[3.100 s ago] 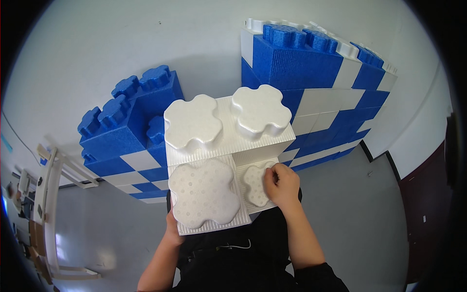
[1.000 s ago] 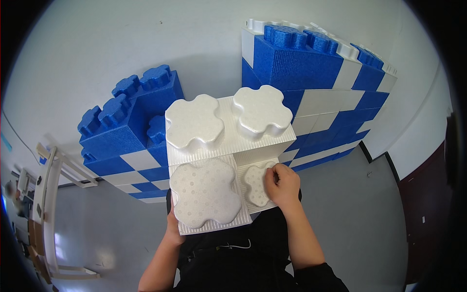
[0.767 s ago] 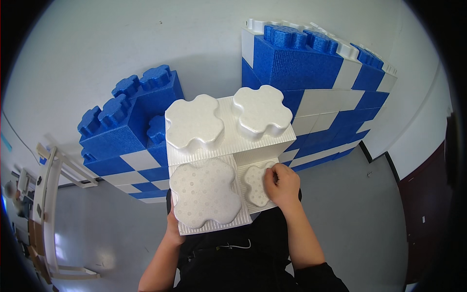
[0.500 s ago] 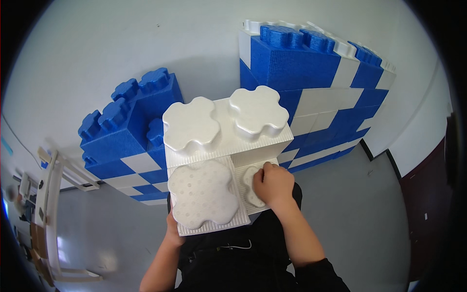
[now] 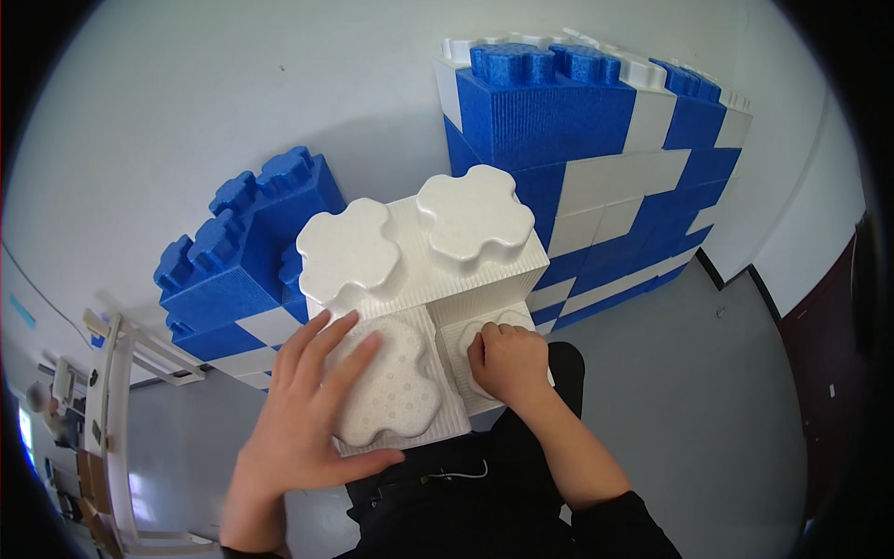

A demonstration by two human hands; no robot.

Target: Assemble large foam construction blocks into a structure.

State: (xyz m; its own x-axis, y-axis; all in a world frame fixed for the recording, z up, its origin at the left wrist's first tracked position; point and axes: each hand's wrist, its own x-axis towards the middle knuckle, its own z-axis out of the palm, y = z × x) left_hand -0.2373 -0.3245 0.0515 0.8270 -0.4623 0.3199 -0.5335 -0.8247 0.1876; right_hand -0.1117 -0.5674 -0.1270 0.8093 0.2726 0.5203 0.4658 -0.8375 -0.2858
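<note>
Large white foam building blocks (image 5: 414,279) are stacked in front of my body, with clover-shaped studs on top. Two smooth studs (image 5: 349,244) stand on the far, higher level. Nearer, a speckled, dimpled stud (image 5: 396,391) sits at the left, and a lower block (image 5: 461,340) lies to its right. My left hand (image 5: 312,405) spreads over the left edge of the speckled stud, fingers apart. My right hand (image 5: 512,365) is curled closed over the lower block's stud, covering much of it; the exact finger contact is hidden.
A tall wall of blue and white blocks (image 5: 596,196) stands behind to the right. A lower stepped stack (image 5: 228,279) stands at the left. Farther left is a white frame (image 5: 116,410), with boxes and a person beyond. A dark door (image 5: 829,373) is at the right.
My left hand has come up from the near-left side of the blocks onto the speckled stud and opened. My right hand stays closed on the lower block.
</note>
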